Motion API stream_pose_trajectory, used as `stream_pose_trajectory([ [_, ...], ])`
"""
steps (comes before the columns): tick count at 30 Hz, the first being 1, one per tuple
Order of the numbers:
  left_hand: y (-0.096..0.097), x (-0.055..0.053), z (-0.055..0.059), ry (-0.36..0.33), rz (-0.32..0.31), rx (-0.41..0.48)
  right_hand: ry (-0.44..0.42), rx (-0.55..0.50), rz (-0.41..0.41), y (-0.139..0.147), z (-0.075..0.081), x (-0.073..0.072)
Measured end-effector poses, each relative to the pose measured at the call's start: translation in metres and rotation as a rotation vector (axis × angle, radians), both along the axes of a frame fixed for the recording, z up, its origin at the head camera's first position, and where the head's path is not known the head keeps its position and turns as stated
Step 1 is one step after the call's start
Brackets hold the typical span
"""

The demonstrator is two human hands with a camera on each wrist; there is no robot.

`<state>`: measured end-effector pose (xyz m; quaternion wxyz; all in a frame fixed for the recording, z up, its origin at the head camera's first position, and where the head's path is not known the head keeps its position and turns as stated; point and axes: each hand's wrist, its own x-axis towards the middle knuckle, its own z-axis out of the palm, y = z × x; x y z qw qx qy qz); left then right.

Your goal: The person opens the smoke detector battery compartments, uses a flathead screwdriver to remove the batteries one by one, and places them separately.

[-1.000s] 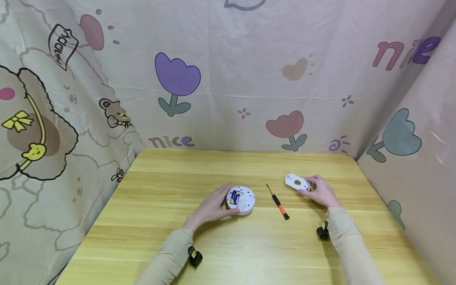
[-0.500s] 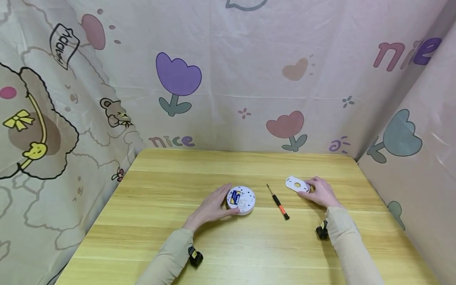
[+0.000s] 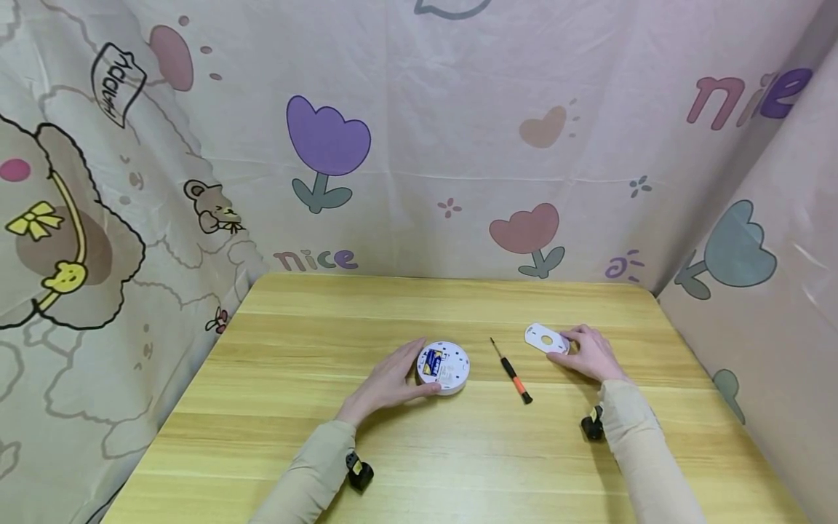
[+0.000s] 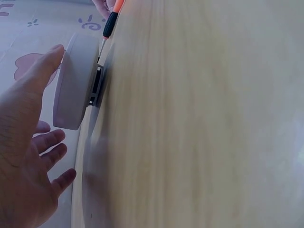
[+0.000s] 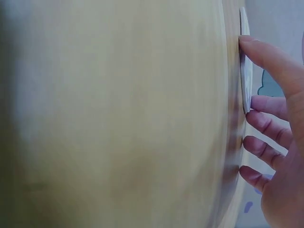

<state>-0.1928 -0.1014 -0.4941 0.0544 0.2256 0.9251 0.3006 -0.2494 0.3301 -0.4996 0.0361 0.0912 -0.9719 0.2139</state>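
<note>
My left hand (image 3: 390, 375) holds a round white smoke alarm (image 3: 453, 369) from its left side, thumb at the near rim. A blue battery (image 3: 432, 362) shows in its upturned face. In the left wrist view, the alarm (image 4: 76, 83) appears edge-on, with dark slots in the part beneath it. On the right, my right hand (image 3: 591, 353) pinches the end of a flat white mounting plate (image 3: 537, 335) with a round hole in its middle. The plate (image 5: 246, 80) lies low along the table in the right wrist view, between thumb and fingers.
A small screwdriver (image 3: 512, 374) with a black and orange handle lies between the hands, tip pointing away. The wooden table (image 3: 294, 313) meets a patterned cloth (image 3: 419, 218) at the back and both sides.
The mounting plate's far end has lowered slightly toward the table, and my right hand has dipped a little with it. My left hand and the smoke alarm have kept their place.
</note>
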Motion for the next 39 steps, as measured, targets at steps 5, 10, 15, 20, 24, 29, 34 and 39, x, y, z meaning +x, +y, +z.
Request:
stream_pose_trajectory([
  [5,0.001,0.000,0.000,-0.001,-0.004,0.014,0.007,-0.019,-0.003,0.000,0.000,0.003],
  [10,0.001,0.001,0.001,-0.011,0.008,0.029,-0.002,-0.066,-0.008,-0.007,0.003,0.008],
  [15,0.001,0.001,0.002,-0.023,0.025,0.039,-0.006,-0.091,-0.014,-0.014,0.006,0.011],
  [20,0.002,0.001,0.002,-0.021,0.035,0.035,0.013,-0.126,-0.010,-0.021,0.009,0.014],
  [24,0.002,0.001,0.000,-0.017,0.049,0.022,0.013,-0.140,-0.001,-0.028,0.010,0.020],
  [29,0.004,0.002,-0.001,0.014,0.056,0.029,0.022,-0.164,-0.006,-0.039,0.014,0.030],
  [34,0.007,0.002,0.000,0.030,0.062,0.029,0.004,-0.180,0.021,-0.053,0.020,0.040],
  [39,0.011,0.002,0.001,0.055,0.084,0.018,-0.054,-0.187,0.067,-0.068,0.027,0.044],
])
